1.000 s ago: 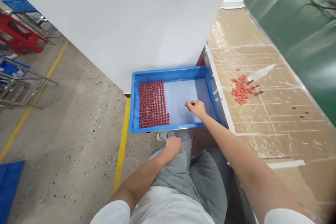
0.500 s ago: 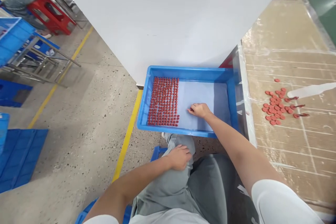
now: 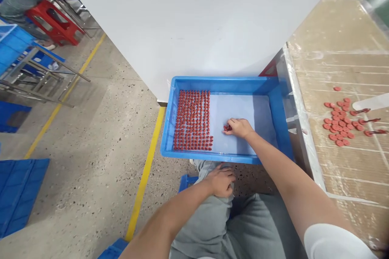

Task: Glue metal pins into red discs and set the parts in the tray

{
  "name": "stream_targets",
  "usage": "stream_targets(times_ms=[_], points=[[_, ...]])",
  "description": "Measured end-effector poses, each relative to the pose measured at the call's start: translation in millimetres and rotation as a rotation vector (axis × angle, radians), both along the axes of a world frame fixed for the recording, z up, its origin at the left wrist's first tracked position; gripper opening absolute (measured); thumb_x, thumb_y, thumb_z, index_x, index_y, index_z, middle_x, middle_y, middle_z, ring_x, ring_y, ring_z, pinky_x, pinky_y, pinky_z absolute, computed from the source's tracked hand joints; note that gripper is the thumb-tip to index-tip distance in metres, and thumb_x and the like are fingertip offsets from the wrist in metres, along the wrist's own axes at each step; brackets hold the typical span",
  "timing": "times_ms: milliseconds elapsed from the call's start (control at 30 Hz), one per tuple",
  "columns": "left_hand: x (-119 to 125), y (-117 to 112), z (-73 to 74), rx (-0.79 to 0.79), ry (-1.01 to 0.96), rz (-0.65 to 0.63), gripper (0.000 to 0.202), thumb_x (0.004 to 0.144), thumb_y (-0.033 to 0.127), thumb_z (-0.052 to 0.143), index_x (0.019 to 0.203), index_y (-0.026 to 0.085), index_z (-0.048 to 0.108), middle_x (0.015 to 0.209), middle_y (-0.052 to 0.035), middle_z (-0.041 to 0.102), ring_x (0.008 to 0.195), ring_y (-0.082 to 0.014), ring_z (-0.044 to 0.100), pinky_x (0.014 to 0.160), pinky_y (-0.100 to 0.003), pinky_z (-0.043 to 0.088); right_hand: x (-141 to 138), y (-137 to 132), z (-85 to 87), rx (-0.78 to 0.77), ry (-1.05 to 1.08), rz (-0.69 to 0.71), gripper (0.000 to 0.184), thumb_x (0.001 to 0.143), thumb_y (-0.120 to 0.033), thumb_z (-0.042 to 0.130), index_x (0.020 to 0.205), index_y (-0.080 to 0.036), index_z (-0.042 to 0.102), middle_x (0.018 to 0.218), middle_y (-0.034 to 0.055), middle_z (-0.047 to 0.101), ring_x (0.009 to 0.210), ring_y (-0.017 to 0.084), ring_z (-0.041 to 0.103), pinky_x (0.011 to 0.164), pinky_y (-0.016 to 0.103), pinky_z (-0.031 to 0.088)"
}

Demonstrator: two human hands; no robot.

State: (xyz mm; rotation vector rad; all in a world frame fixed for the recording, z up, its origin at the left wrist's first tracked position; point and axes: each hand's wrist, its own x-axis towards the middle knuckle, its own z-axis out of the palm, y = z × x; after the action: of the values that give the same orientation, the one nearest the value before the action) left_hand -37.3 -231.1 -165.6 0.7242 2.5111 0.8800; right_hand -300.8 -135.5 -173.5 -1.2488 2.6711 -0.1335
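Observation:
A blue plastic tray (image 3: 275,101) stands low in front of my knees, lined with pale paper. Small red parts (image 3: 192,120) fill its left side in neat rows. My right hand (image 3: 240,127) reaches into the tray's middle with the fingers pinched on a few red parts (image 3: 227,128) that touch the paper. My left hand (image 3: 221,180) rests on my left knee, fingers curled loosely over the grey trouser cloth, holding nothing.
A cardboard-covered bench (image 3: 343,60) runs along the right, with a loose pile of red discs (image 3: 338,123) and a white strip (image 3: 372,101). A big white panel (image 3: 194,20) rises behind the tray. Blue crates (image 3: 16,190), a red stool (image 3: 53,24) and metal racks stand at left.
My right hand has dropped lower onto the tray's paper and shifted slightly right with the red parts. The view has swung left and nearer. My left hand stays on the knee.

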Motion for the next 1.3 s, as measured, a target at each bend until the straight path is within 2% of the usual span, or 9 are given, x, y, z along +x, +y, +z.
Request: stream_targets(times_ms=[167, 233, 367, 533, 633, 800, 967, 1133, 1300], points=[[-8, -2, -3.9, 0.023, -0.007, 0.022, 0.028, 0.078, 0.024, 0.057, 0.104, 0.021, 0.067, 0.129, -0.0049, 0.067, 0.133, -0.0242, 0.048, 0.115, -0.047, 0.029, -6, 19, 17.1, -0.095, -0.084, -0.057, 0.077, 0.064, -0.064, 0.078, 0.125, -0.02, 0.061, 0.121, 0.0119, 0.068, 0.096, 0.028, 0.066, 0.08, 0.034, 0.045], [-11, 0, -4.7, 0.029, -0.012, 0.04, 0.025, 0.078, 0.024, 0.057, 0.1, 0.022, 0.068, 0.124, -0.0041, 0.069, 0.131, -0.0241, 0.05, 0.112, -0.047, 0.031, -9, 26, 24.6, -0.137, -0.13, -0.114, 0.079, 0.062, -0.061, 0.081, 0.127, -0.02, 0.06, 0.125, 0.0113, 0.067, 0.096, 0.026, 0.067, 0.083, 0.033, 0.048], [-15, 5, -5.1, 0.028, -0.033, 0.08, 0.018, 0.078, 0.025, 0.058, 0.093, 0.022, 0.068, 0.114, -0.0048, 0.072, 0.125, -0.0252, 0.053, 0.109, -0.046, 0.035, -14, 35, 31.4, -0.183, -0.241, -0.279, 0.06, 0.071, -0.052, 0.077, 0.118, -0.017, 0.064, 0.113, 0.0094, 0.073, 0.077, 0.017, 0.07, 0.076, 0.03, 0.054], [-22, 10, -8.0, 0.006, -0.074, 0.128, 0.02, 0.084, 0.024, 0.052, 0.088, 0.021, 0.071, 0.105, -0.0062, 0.075, 0.113, -0.0245, 0.061, 0.103, -0.042, 0.043, -10, 43, 28.8, -0.157, -0.354, -0.418, 0.044, 0.064, -0.037, 0.082, 0.101, -0.017, 0.072, 0.082, 0.0024, 0.077, 0.066, 0.016, 0.07, 0.068, 0.027, 0.054], [-26, 11, -11.6, -0.004, -0.098, 0.152, 0.023, 0.084, 0.023, 0.051, 0.089, 0.022, 0.073, 0.105, -0.0059, 0.076, 0.107, -0.0235, 0.064, 0.099, -0.04, 0.047, -4, 45, 28.5, -0.163, -0.342, -0.495, 0.038, 0.068, -0.035, 0.079, 0.101, -0.017, 0.073, 0.08, 0.0028, 0.077, 0.066, 0.016, 0.07, 0.068, 0.028, 0.054], [-27, 12, -16.0, 0.008, -0.109, 0.169, 0.025, 0.086, 0.022, 0.049, 0.088, 0.024, 0.074, 0.114, -0.0005, 0.075, 0.11, -0.02, 0.065, 0.1, -0.035, 0.048, -2, 42, 36.7, -0.177, -0.262, -0.6, 0.031, 0.081, -0.034, 0.063, 0.103, -0.015, 0.073, 0.08, 0.0061, 0.077, 0.067, 0.017, 0.069, 0.066, 0.028, 0.052], [-27, 12, -16.0, 0.009, -0.107, 0.184, 0.025, 0.086, 0.023, 0.048, 0.088, 0.024, 0.073, 0.115, -0.0005, 0.075, 0.109, -0.0204, 0.066, 0.097, -0.035, 0.05, 11, 27, 48.4, -0.152, -0.188, -0.553, 0.033, 0.086, -0.034, 0.053, 0.108, -0.017, 0.071, 0.09, 0.0065, 0.077, 0.074, 0.018, 0.07, 0.07, 0.028, 0.051], [-27, 11, -11.3, -0.007, -0.109, 0.192, 0.025, 0.086, 0.024, 0.048, 0.088, 0.023, 0.073, 0.11, -0.0028, 0.076, 0.104, -0.022, 0.068, 0.092, -0.035, 0.051, 40, 1, 49.5, -0.036, -0.203, -0.314, 0.028, 0.077, -0.038, 0.07, 0.103, -0.027, 0.073, 0.093, 0.0, 0.077, 0.088, 0.02, 0.07, 0.074, 0.027, 0.049], [-28, 10, -7.4, -0.042, -0.122, 0.192, 0.026, 0.087, 0.027, 0.048, 0.087, 0.022, 0.073, 0.104, -0.0046, 0.076, 0.099, -0.0233, 0.069, 0.089, -0.037, 0.053, 50, -20, 43.2, 0.126, -0.133, -0.253, 0.023, 0.089, -0.034, 0.058, 0.102, -0.023, 0.074, 0.103, 0.0091, 0.076, 0.09, 0.024, 0.07, 0.076, 0.031, 0.049]])
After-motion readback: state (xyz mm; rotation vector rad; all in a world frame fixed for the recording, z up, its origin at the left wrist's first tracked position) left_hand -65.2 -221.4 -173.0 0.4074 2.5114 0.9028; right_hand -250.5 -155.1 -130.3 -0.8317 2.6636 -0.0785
